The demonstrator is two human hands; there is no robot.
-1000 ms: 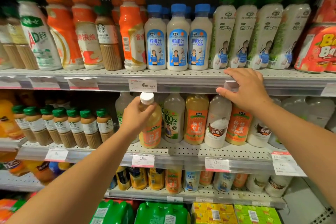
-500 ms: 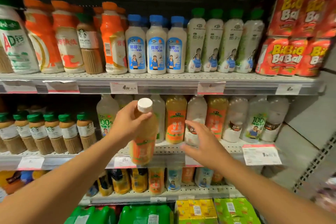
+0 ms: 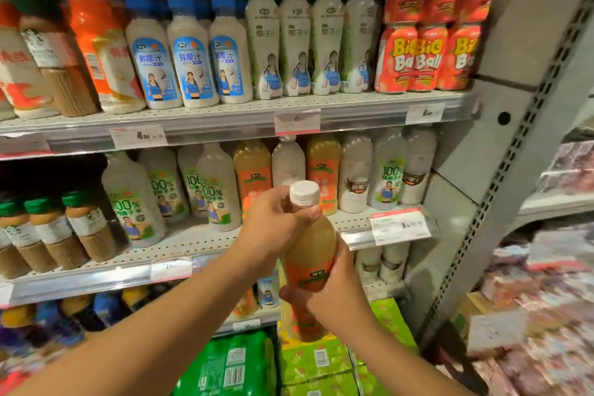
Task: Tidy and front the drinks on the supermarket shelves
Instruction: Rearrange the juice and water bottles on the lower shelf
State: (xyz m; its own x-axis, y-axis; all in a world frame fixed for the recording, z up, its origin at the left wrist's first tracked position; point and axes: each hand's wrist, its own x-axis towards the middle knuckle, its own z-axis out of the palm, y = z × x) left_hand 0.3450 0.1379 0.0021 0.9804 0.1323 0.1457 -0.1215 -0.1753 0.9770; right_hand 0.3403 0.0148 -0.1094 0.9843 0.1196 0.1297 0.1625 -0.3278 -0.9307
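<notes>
orange-labelled and yellow above the label, the bottle (image 3: 310,262) is the landmark: it is held upright in front of the middle shelf (image 3: 96,270), off the shelf, white cap (image 3: 304,192) up.

far left of the bottle stand short brown green-capped coffees (image 3: 51,228), just behind the shelf lip. nearer, still left of the bottle, coconut waters (image 3: 131,202) with green "100%" labels sit unevenly, some forward and some set back, which looks like the fronting still to do.

the left hand (image 3: 273,225) comes in from the left and wraps the bottle's neck just below the cap, thumb toward the camera; that high grip steadies the top. behind the bottle, on the shelf, stand two orange juices (image 3: 323,170) of the same kind with a pale bottle between them, so i judge it belongs in that row.

the right hand (image 3: 334,292) grips the bottle's lower body from the right, fingers curled round the label. two hands on one bottle suggest turning the label to face out before setting it down.

right of the bottle, a price tag (image 3: 400,225) hangs at the shelf edge.
</notes>
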